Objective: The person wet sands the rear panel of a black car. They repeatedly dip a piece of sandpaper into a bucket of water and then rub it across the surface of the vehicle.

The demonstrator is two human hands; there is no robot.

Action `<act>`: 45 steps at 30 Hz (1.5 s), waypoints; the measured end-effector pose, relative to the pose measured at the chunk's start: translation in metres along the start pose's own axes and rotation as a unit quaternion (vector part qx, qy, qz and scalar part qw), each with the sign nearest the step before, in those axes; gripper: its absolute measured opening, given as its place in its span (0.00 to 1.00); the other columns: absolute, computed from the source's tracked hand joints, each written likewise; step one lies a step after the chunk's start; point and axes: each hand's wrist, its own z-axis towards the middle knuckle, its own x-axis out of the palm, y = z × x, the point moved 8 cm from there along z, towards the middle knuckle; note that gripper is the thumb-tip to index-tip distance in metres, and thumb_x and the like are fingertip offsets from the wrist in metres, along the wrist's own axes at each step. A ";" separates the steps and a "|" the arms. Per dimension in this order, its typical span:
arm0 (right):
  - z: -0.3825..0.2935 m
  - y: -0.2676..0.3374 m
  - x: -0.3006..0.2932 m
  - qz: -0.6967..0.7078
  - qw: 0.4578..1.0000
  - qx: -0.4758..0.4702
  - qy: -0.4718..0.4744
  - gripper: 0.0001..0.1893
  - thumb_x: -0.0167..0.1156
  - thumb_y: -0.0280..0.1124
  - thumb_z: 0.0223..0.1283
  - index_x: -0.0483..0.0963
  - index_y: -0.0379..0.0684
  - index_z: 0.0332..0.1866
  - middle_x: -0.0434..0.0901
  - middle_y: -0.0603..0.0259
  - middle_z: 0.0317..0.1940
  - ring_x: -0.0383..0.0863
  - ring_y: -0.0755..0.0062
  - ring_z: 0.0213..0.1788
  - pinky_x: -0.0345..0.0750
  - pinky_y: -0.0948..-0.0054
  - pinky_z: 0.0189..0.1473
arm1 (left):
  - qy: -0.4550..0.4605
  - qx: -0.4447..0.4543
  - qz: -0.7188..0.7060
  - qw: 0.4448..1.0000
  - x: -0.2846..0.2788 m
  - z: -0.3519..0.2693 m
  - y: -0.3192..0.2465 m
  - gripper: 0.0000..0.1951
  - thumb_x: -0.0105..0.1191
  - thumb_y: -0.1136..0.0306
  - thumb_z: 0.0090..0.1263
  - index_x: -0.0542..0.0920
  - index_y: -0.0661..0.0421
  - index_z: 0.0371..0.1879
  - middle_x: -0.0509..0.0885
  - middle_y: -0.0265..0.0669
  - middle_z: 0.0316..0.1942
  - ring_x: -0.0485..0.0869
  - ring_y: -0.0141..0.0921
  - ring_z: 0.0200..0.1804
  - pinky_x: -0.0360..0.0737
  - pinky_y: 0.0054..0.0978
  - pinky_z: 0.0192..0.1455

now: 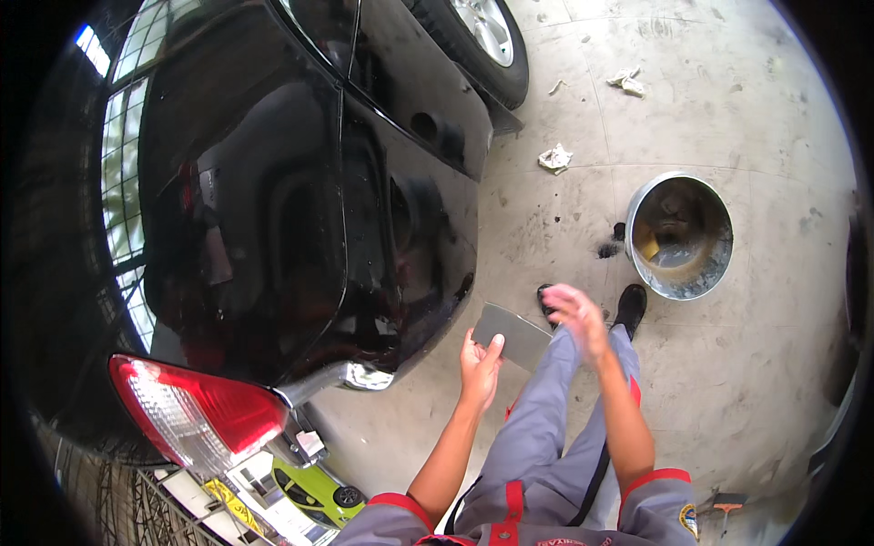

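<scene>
My left hand (482, 368) grips one end of a thin grey rectangular sheet (517, 336), with the thumb on its upper face. The sheet may be sandpaper; its material is not certain. My right hand (577, 317), blurred and with its fingers apart, is raised just to the right of the sheet and holds nothing that I can see. To the left of both hands is the rear corner of a glossy black car (307, 205), with a red and clear tail light (205, 413).
A round metal bucket (679, 235) stands on the concrete floor beyond my feet, something yellow inside. Crumpled white scraps (556, 158) lie near the car's wheel (481, 41). An orange-edged brush or scraper (729, 506) is at lower right, a green car (317, 495) at lower left.
</scene>
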 end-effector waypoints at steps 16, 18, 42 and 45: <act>0.038 0.056 0.189 0.118 0.991 0.063 0.018 0.23 0.50 0.30 0.72 0.63 0.37 0.70 0.72 0.62 0.61 0.76 0.80 0.48 0.74 0.77 0.52 | -0.007 0.228 0.297 0.927 0.007 -0.007 -0.163 0.14 0.58 0.78 0.66 0.69 0.60 0.46 0.78 0.40 0.43 0.80 0.26 0.41 0.82 0.23 0.39; 0.053 0.078 0.179 -0.054 0.998 -0.005 0.012 0.23 0.48 0.32 0.73 0.62 0.36 0.70 0.70 0.63 0.65 0.75 0.79 0.52 0.72 0.76 0.56 | -0.048 0.359 0.347 0.865 -0.005 -0.035 -0.180 0.13 0.56 0.80 0.66 0.69 0.59 0.46 0.76 0.41 0.43 0.79 0.28 0.39 0.81 0.24 0.39; 0.143 0.086 0.292 -0.476 0.815 -0.327 0.053 0.32 0.53 0.33 0.64 0.57 0.31 0.71 0.53 0.39 0.73 0.51 0.40 0.76 0.56 0.47 0.71 | -0.519 0.154 -0.175 0.822 -0.249 -0.049 -0.092 0.31 0.41 0.45 0.72 0.72 0.58 0.62 0.73 0.44 0.65 0.71 0.40 0.65 0.63 0.35 0.72; 0.087 0.048 0.287 -0.471 0.814 -0.332 0.076 0.32 0.53 0.34 0.64 0.58 0.32 0.72 0.56 0.39 0.72 0.52 0.41 0.76 0.54 0.48 0.72 | -0.519 0.161 -0.175 0.821 -0.244 -0.045 -0.093 0.31 0.41 0.45 0.72 0.72 0.58 0.62 0.73 0.44 0.65 0.71 0.40 0.65 0.63 0.35 0.72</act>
